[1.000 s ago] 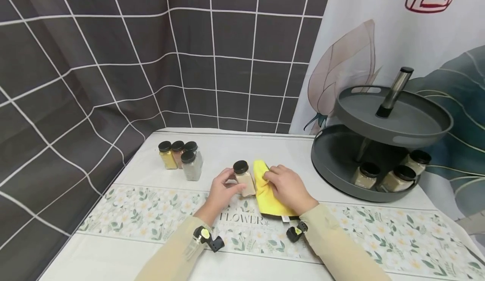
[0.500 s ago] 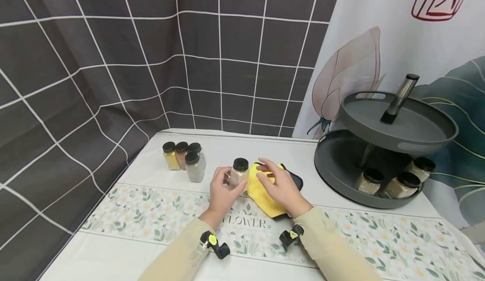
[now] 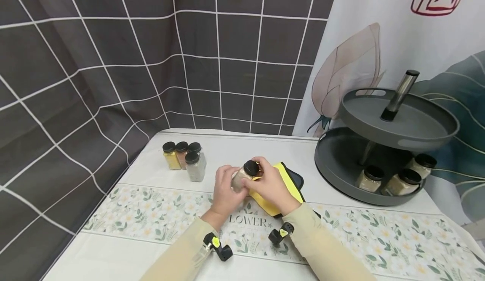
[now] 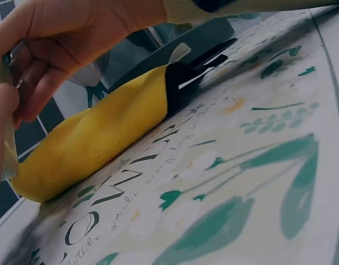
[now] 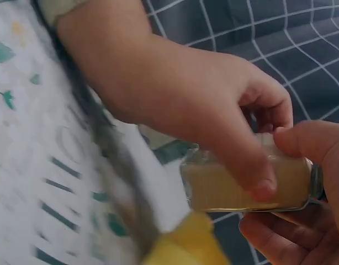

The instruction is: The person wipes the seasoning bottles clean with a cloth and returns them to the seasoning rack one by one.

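Note:
A small clear jar (image 3: 239,179) of pale beige powder with a black lid (image 3: 251,168) is tilted, its lid to the upper right in the head view. My left hand (image 3: 225,194) grips its body, thumb along the glass in the right wrist view. My right hand (image 3: 272,186) holds the lid end between thumb and fingers. In the right wrist view the jar (image 5: 213,190) lies sideways, with the lid partly hidden behind fingers. Beneath and beside the right hand lies a yellow cloth (image 4: 103,138) with dark edging.
Several black-lidded jars (image 3: 195,169) stand grouped at the back left. On the right is a two-tier grey round tray (image 3: 424,125), with three jars (image 3: 369,180) on its lower tier. A floral runner (image 3: 151,213) crosses the white table.
My right hand has left the yellow cloth and moved onto the jar's lid end. The jar, upright half a second ago, now tilts right. The cloth shifted and spread out.

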### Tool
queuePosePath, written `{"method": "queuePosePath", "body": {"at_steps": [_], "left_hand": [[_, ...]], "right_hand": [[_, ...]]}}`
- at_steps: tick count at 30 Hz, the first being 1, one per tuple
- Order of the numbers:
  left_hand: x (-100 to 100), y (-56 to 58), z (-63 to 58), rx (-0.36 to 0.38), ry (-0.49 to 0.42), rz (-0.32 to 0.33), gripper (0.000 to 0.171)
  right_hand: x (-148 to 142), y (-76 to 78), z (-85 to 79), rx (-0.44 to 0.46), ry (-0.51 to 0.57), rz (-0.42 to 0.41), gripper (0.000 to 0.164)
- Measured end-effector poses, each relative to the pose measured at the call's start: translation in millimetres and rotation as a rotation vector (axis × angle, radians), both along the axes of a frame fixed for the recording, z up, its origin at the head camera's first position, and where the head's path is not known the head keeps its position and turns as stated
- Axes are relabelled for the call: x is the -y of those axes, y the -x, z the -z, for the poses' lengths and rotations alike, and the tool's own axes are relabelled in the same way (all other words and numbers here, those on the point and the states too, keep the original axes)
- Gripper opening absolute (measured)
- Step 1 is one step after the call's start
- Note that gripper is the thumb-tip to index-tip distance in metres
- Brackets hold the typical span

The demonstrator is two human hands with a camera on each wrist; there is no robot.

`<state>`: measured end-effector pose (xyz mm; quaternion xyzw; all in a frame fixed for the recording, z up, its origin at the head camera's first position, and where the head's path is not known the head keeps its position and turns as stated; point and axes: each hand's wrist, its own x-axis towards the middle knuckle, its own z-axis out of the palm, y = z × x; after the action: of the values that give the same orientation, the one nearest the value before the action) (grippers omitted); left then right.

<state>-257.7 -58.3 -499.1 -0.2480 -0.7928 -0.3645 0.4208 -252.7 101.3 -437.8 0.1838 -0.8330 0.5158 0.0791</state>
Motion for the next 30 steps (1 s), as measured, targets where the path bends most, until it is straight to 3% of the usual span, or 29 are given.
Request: {"method": "queuePosePath", "body": {"at_steps": [2,5,10,13,16,22,30], "left_hand": [[-0.2,-0.2,-0.7,0.027,0.011,0.017,0.06],[0.5,-1.7,-0.5,0.127,0.03,0.024,0.07],[1.9,-4.5,-1.3,0.255,0.044,0.037,0.065],[2.1,-4.8,-1.4,0.266,0.055,0.044,0.06],[2.2,-4.3,-0.5,0.262,0.064,0.04,0.056],[2.7,-3.7,1.2,0.273,0.059,0.063,0.052],[2.0,-4.3,-0.7,0.306,0.068,0.113,0.05]], "right_hand": [[-9.8,3.4,-7.2,-0.04,-0.015,0.023,0.055],[-34.8,11.7,-19.9,-0.147,-0.054,0.108,0.054],[-88.6,23.4,-36.0,-0.345,-0.175,0.466,0.052],[-116.9,26.8,-37.6,-0.358,-0.243,0.675,0.049],[-138.6,28.3,-34.4,-0.297,-0.309,0.789,0.045],[-160.5,27.0,-28.8,-0.188,-0.372,0.865,0.042],[-166.7,23.6,-27.1,-0.023,-0.396,0.827,0.047]]}}
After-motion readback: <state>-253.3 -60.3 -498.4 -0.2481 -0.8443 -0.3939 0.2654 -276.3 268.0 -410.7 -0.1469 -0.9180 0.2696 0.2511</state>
